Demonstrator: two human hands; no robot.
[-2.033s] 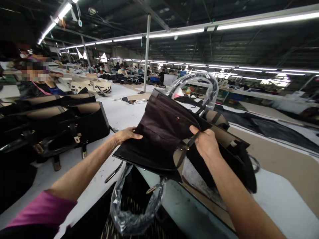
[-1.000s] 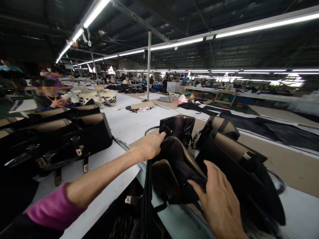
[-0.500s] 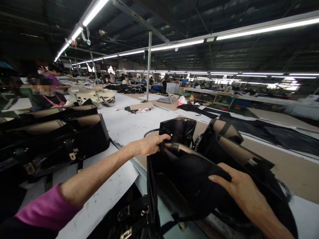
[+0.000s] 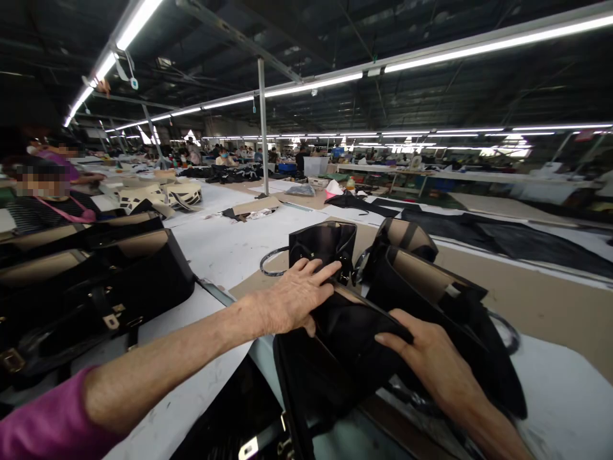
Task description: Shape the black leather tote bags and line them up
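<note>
Plainly, the limp black cloth bag (image 4: 352,351) is held over the near edge of the table (image 4: 230,239), its thin rim pinched between thumb and fingers of the right hand (image 4: 433,351), while the left hand (image 4: 292,297) spreads its fingers over the rim's other end, though I cannot tell whether they grip. Close behind stands a dark, squarish bag (image 4: 318,244); beside it, a stiffer black bag (image 4: 390,294) gapes on smooth tan lining.

No words, numbers or signs can be read anywhere. On the black bag (image 4: 357,342) that is held, no letters can be made out, and the shiny metal clasp (image 4: 112,321) at the left is too small to be read.
</note>
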